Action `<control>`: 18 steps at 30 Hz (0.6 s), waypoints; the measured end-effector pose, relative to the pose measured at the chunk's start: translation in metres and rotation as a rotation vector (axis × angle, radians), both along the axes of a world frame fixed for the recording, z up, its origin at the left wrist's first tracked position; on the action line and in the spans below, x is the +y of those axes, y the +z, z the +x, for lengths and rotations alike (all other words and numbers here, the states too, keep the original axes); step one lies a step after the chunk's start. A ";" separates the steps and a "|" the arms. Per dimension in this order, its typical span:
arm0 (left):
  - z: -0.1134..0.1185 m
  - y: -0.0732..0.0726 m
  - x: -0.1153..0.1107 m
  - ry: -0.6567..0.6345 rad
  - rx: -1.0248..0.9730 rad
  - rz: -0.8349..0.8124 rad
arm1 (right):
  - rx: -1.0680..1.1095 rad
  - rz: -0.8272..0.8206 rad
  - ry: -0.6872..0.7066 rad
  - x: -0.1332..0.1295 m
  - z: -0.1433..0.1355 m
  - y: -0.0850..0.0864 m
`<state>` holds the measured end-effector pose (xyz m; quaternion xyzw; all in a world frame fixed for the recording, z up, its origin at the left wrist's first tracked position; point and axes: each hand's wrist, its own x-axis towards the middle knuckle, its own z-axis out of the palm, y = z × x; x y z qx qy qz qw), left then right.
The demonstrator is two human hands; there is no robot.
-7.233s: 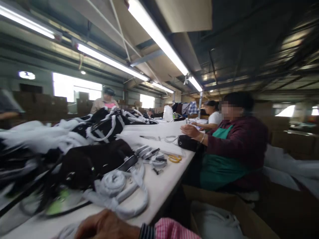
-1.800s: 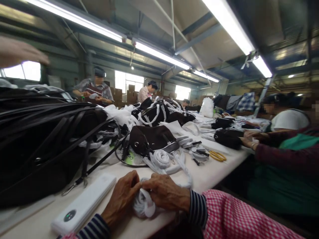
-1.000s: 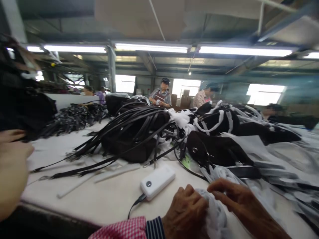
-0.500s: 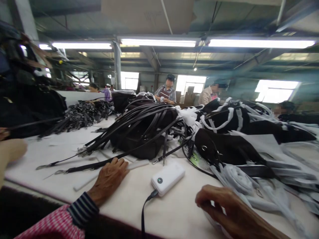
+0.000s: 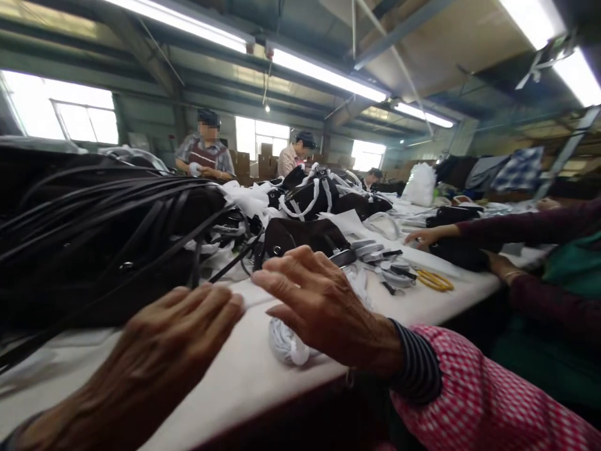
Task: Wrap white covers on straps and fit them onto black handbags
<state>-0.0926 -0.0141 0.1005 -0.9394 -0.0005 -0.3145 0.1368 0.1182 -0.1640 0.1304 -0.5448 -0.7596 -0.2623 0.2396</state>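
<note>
My left hand point(image 5: 173, 344) reaches over the white table point(image 5: 235, 376), its fingers stretched out side by side and its palm hidden. My right hand point(image 5: 319, 304) is open, fingers extended and thumb apart, with nothing visible in it. Between the fingertips of both hands shows a pale, flat surface that I cannot make out. Below my right hand lies a rolled white wrapped strap point(image 5: 284, 341), partly covered by it. Just beyond is a black bag point(image 5: 305, 238) with a metal eyelet. Left of it, black straps point(image 5: 117, 194) drape over a large black bag point(image 5: 154, 269).
Yellow-handled scissors point(image 5: 434, 280) lie on the right, beside bundled grey-and-black straps point(image 5: 394, 269). A co-worker's hands point(image 5: 432, 237) touch a black piece point(image 5: 462, 250) at the right edge. More bags with white-wrapped handles point(image 5: 314, 194) are heaped behind; other people stand beyond.
The view has swung right and closer to the table. Both hands are now raised near each other, the left one off the table. The white power bank no longer shows.
</note>
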 end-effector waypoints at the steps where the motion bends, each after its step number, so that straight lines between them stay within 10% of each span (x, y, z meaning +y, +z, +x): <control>1: 0.021 0.008 -0.015 -0.052 0.008 0.013 | -0.040 -0.043 -0.041 -0.003 -0.001 0.000; 5: 0.076 0.018 -0.032 -0.163 0.004 -0.286 | 0.131 -0.210 -0.115 -0.022 0.023 -0.014; 9: 0.095 -0.011 -0.009 -0.069 0.085 -0.725 | 0.375 -0.381 -0.264 -0.048 0.070 -0.041; 14: 0.109 -0.060 0.001 0.009 0.326 -0.656 | 0.670 -0.500 -0.317 -0.067 0.107 -0.075; 18: 0.115 -0.072 -0.009 -0.027 0.379 -0.701 | 0.556 -0.499 -0.185 -0.066 0.114 -0.089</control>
